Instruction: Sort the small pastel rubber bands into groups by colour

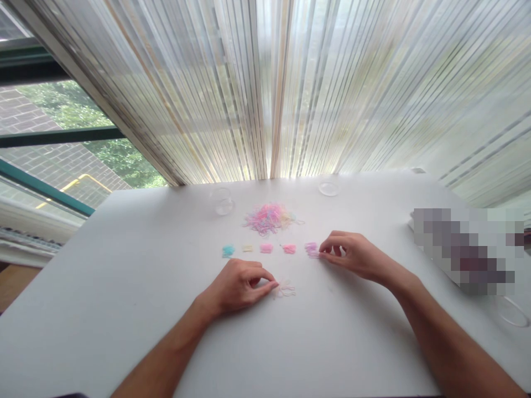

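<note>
Small pastel rubber bands lie sorted in a row: a turquoise bunch [228, 251], a pale yellow bunch [248, 249], a light pink bunch [266, 249], a coral pink bunch [289, 249] and a purple bunch [311, 247]. My right hand [350, 253] pinches a purple rubber band at the right side of the purple bunch. Below the row, a few loose pale rubber bands [287, 289] lie at the fingertips of my left hand [243, 284], whose thumb and forefinger are pinched on one. Behind the row is a mixed heap of rubber bands [269, 218].
On the white table [124, 309], a clear round container [224, 204] stands back left and a clear lid [329, 189] lies back right. A blurred-out object [462, 254] lies at the right, with a white loop [514, 312] below it. Striped curtains [265, 88] hang behind.
</note>
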### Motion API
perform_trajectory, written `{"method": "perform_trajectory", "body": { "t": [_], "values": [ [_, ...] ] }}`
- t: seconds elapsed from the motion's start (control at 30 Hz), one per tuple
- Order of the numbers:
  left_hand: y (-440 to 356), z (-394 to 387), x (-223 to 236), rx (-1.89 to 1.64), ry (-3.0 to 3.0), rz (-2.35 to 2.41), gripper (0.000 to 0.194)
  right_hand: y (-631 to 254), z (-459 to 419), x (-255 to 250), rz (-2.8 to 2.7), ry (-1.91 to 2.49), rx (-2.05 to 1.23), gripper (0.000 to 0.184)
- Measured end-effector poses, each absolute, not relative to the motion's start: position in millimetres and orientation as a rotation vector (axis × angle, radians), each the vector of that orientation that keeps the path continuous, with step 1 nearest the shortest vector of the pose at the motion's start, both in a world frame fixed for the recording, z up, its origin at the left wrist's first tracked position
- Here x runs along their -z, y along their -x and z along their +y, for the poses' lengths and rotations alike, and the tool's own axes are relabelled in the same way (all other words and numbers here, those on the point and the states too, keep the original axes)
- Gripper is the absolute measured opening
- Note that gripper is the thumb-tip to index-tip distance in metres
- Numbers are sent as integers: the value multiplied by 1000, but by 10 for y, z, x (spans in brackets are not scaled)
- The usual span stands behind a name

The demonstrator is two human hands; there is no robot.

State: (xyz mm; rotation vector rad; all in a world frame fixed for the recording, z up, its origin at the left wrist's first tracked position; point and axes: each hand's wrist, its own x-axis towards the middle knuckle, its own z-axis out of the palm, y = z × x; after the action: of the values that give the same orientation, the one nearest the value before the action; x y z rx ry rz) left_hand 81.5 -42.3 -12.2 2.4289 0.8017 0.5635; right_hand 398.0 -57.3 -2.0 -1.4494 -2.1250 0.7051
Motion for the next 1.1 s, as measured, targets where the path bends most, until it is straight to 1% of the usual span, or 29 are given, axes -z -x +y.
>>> {"method": "perform_trajectory", "body": {
  "t": [0.23, 0.37, 0.5, 0.63, 0.73, 0.87, 1.1],
  "values": [
    [-794, -423, 134, -561, -2432, 806, 15, -3981, -597, -39, -2179, 1436, -624, 12],
    [-765, -416, 112, -479, -2421, 786, 18, -3822, -672, -53, -2204, 1330, -577, 12],
    [-780, -431, 99, -412, -2415, 806, 22, -3583, -779, 23, -2282, 1195, -641, 11],
    [-812, -455, 93, -384, -2415, 804, 14, -3409, -844, 143, -2347, 1150, -694, 14],
    [-813, -464, 105, -393, -2413, 801, 8, -3353, -854, 197, -2345, 1129, -702, 16],
    [-799, -464, 144, -424, -2416, 791, 9, -3332, -856, 230, -2317, 1106, -720, 18],
    [-832, -458, 143, -491, -2426, 741, 11, -3296, -887, 296, -2329, 1076, -704, 16]
  ]
}}
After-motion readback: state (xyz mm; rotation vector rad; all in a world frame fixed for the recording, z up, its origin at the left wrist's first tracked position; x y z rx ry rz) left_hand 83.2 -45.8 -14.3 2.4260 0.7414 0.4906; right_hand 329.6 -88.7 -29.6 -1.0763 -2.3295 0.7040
